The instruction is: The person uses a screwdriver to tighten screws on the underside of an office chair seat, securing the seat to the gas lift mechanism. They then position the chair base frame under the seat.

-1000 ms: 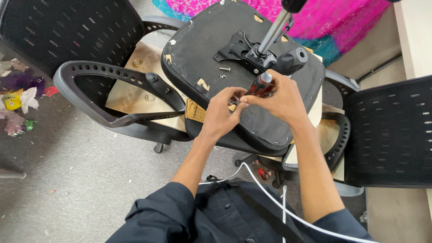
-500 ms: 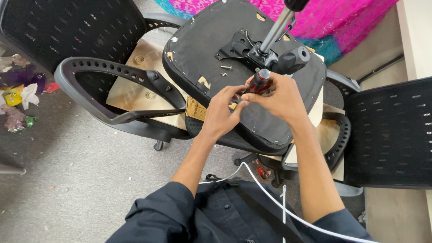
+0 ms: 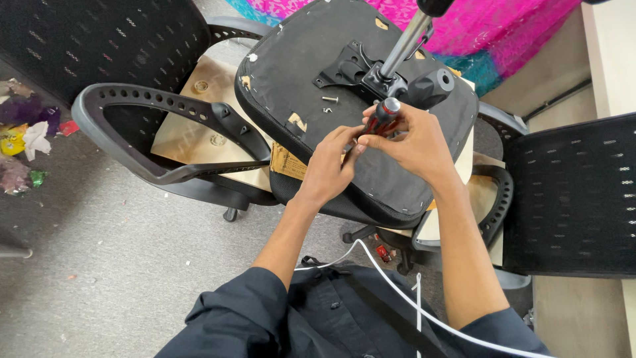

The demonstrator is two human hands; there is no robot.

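Note:
An upturned black chair seat (image 3: 318, 73) lies in front of me with its metal mounting plate (image 3: 348, 66) and silver gas cylinder (image 3: 404, 43) sticking up. My right hand (image 3: 414, 142) grips a screwdriver with a red and black handle (image 3: 383, 114), held upright over the seat's underside. My left hand (image 3: 331, 162) meets it from the left, fingertips pinched at the screwdriver's lower end. Two loose screws (image 3: 328, 103) rest on the seat just left of the hands. A black knob lever (image 3: 430, 86) juts out beside the cylinder.
A black mesh office chair (image 3: 99, 46) with a curved perforated armrest (image 3: 165, 113) stands at the left, cardboard sheets (image 3: 192, 126) on it. Another mesh chair back (image 3: 576, 199) is at the right. Coloured scraps (image 3: 20, 142) litter the grey floor. Pink and teal cloth (image 3: 497, 26) lies behind.
Both hands stay together at the screwdriver on the seat's underside, shifting only slightly; my view has drifted a little.

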